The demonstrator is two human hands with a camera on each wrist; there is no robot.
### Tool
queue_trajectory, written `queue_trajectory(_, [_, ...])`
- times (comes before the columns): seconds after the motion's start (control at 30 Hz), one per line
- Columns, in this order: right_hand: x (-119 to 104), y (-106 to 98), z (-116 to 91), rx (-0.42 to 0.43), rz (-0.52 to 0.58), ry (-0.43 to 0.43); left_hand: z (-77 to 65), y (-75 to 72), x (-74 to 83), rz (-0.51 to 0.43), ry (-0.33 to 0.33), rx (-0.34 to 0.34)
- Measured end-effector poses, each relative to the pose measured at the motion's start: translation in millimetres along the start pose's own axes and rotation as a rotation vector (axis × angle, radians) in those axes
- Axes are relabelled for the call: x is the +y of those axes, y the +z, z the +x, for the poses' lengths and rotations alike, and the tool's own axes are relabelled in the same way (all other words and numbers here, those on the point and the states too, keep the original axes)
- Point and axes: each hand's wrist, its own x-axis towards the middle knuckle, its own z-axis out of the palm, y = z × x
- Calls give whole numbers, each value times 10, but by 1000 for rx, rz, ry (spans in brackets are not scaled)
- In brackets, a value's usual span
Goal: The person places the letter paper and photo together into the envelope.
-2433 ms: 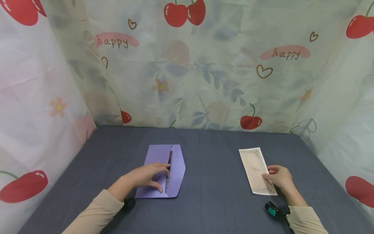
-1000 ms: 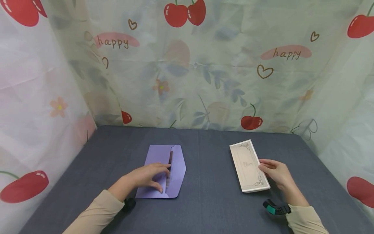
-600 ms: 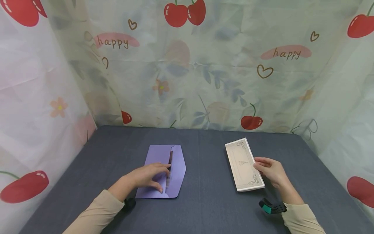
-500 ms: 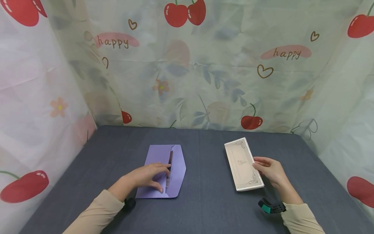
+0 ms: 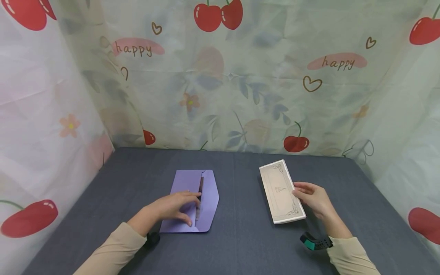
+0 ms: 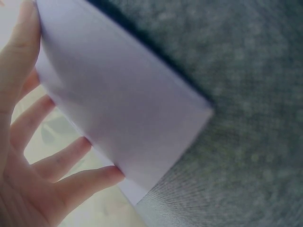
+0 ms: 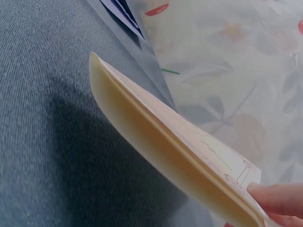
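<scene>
A purple envelope lies on the table with its pointed flap spread to the right; a narrow dark strip shows along its slot. On the envelope rests my left hand, thumb and fingers spread apart. The left wrist view has its fingertips along the edge of the envelope. To the right, my right hand pinches a cream folded card by its right edge, thumb on top. Scrollwork decorates the card's corners. In the right wrist view the folded card gapes along its side and casts a shadow on the cloth.
A dark grey cloth covers the table. Cherry-printed fabric hangs at the back and on both sides. A black wristband with a green patch sits at the right wrist.
My right hand has carried the card up off the table and leftward, toward the envelope. The left hand and the envelope have stayed in place.
</scene>
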Motion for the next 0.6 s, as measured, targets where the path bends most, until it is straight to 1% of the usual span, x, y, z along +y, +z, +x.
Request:
queue_trajectory(0.33, [-102, 92, -18, -4, 1, 12, 3, -9, 1, -6, 9, 4])
queue_trajectory(0.6, [-103, 168, 24, 7, 16, 22, -3, -13, 3, -6, 15, 6])
